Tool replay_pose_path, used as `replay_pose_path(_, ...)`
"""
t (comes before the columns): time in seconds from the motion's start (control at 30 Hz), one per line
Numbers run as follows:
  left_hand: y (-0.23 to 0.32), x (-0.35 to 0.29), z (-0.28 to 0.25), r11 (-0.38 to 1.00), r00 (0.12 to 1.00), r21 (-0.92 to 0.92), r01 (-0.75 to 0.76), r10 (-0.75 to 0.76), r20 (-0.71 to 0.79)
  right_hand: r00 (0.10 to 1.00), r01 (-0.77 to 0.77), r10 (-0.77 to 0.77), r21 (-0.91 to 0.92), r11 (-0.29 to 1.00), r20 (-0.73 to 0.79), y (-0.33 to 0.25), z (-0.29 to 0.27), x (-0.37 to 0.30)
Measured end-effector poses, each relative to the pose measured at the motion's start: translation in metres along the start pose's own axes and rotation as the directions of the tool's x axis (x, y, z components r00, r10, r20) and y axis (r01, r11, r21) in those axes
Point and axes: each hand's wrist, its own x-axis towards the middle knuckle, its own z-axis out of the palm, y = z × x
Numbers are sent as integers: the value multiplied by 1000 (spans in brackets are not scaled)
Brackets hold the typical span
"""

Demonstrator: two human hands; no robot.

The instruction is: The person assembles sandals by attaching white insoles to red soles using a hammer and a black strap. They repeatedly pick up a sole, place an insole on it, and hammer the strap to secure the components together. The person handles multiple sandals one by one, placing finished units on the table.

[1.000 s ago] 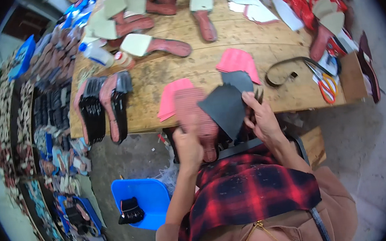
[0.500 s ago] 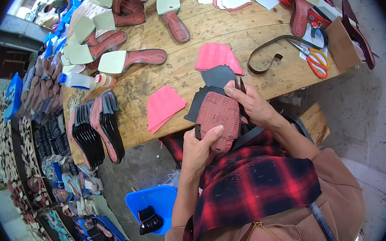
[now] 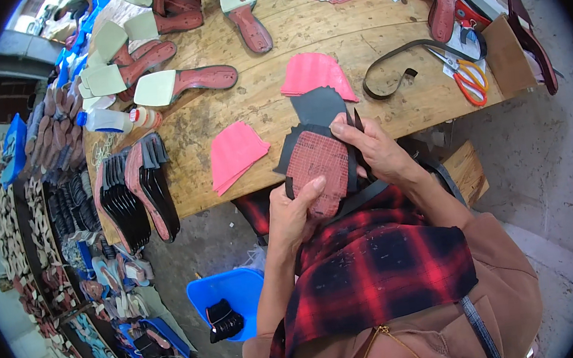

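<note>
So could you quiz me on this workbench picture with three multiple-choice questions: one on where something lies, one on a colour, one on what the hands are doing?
1. Where do the scissors lie?
A. on the wooden table
B. in the blue tub
C. on the person's lap

2. What colour are their handles?
A. green
B. orange
C. white

3. How is the reddish textured piece held?
A. lying untouched
B. by one hand
C. by both hands

Answers: 1 A, they rest on the tabletop's right part; 2 B, the loops are orange; 3 C, the left hand grips its lower end and the right hand its upper edge.
</note>
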Motion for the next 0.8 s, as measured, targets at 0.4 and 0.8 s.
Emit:
replay_pose_path(0.4, -22, 17, 5, 989, 986, 68, -129, 135, -98, 989, -117, 127, -129, 985, 72, 21, -18, 12)
replay_pose_path(0.8, -26, -13, -72, 167, 718, 931, -325, 684, 128, 1000, 9, -11, 143, 990, 16, 27, -26, -1)
